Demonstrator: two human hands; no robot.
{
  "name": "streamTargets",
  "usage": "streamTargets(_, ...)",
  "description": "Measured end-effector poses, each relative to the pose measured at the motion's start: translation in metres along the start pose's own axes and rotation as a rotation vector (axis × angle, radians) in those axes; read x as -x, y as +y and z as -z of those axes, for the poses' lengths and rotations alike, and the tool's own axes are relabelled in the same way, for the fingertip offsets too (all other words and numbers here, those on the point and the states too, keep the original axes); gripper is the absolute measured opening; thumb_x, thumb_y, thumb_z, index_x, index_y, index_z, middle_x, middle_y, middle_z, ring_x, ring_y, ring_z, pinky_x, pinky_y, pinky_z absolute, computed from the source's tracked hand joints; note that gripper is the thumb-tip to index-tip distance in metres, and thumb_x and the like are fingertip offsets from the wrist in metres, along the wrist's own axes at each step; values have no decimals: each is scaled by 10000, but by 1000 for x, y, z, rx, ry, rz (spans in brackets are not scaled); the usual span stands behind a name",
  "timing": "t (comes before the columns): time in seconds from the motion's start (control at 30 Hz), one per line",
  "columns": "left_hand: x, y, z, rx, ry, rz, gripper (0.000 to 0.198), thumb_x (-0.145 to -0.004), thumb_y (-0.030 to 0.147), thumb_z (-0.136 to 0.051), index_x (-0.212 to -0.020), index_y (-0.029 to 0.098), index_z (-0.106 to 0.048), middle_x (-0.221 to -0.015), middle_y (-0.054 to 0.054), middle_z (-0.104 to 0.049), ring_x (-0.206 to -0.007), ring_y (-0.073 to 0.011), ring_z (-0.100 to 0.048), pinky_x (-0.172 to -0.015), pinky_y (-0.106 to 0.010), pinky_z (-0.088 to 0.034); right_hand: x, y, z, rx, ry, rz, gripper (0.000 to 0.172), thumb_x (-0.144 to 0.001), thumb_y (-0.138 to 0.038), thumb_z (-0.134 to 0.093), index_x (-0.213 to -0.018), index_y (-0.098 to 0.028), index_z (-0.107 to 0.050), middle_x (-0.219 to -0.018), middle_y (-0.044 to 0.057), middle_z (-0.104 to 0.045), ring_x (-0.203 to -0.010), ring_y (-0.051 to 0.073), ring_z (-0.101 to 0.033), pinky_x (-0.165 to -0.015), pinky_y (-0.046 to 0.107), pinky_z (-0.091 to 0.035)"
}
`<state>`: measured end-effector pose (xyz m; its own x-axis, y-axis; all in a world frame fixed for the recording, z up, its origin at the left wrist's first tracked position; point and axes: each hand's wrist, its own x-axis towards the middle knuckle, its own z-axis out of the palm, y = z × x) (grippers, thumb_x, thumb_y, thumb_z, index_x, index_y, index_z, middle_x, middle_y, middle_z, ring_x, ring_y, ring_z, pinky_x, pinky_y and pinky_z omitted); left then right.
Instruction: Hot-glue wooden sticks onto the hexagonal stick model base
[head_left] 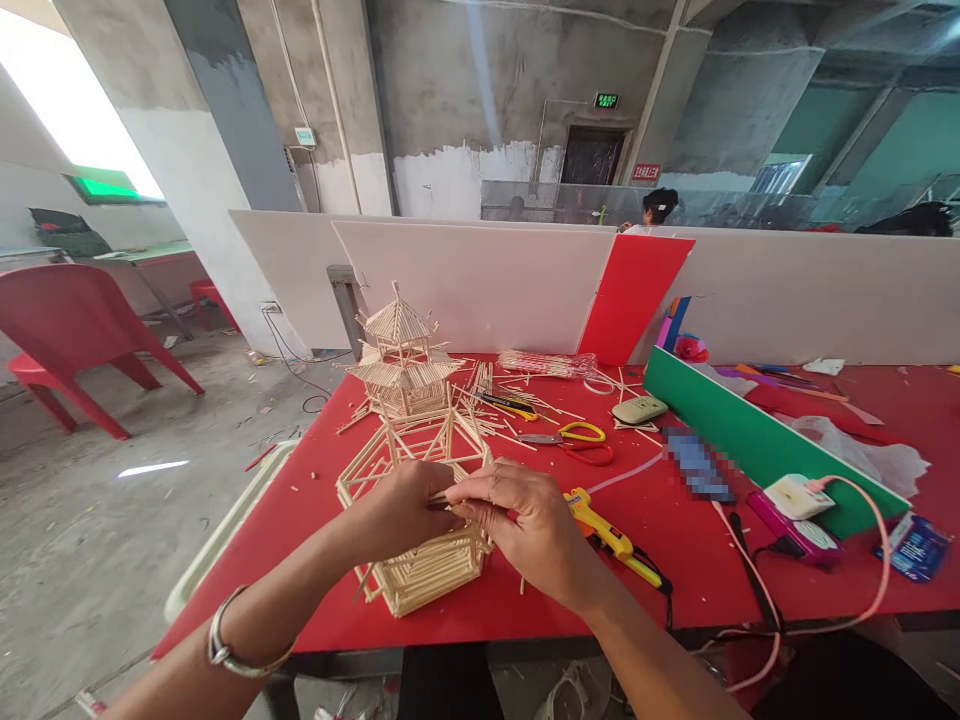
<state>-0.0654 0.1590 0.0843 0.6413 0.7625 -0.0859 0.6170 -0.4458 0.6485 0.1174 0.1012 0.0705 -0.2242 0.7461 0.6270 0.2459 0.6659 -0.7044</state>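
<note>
A hexagonal frame of thin wooden sticks (420, 500) stands on the red table (675, 540) near its front edge. My left hand (401, 510) and my right hand (525, 520) meet over its near side. Both are closed in a pinch around thin sticks at the frame's top edge. A silver bracelet circles my left wrist. Behind the frame stands a finished two-tier stick pagoda (401, 365). A yellow glue gun (611, 535) lies just right of my right hand.
Loose sticks (510, 405), yellow-handled scissors (574, 435), a utility knife and a bag of sticks (544, 363) lie mid-table. A green board (750, 440), power strip (795, 495) and pink cable sit right. White partitions stand behind. A red chair (75, 330) stands far left.
</note>
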Motion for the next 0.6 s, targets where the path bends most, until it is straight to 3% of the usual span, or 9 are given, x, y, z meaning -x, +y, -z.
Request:
streamTargets(0.37,1,0,2,36,-9,-15,84,-765,231,-591,-749,151,-610,-692,18,-569,-680,-140,-503,-575,-234,-347,-2,2,-1,55,35,90,231,-890,-72,-614,-1020,-225,-729,-948,19,-752,-884,116,-679,-823,238,-541)
streamTargets(0.6,2,-2,0,70,-1,-48,116,-770,223,-607,-808,132,-667,-761,-15,-663,-736,-170,-580,-619,-244,-400,-1,2,-2,61,38,81,293,-912,-115,-603,-1107,-299,-719,-974,-2,-748,-903,122,-675,-843,266,-544)
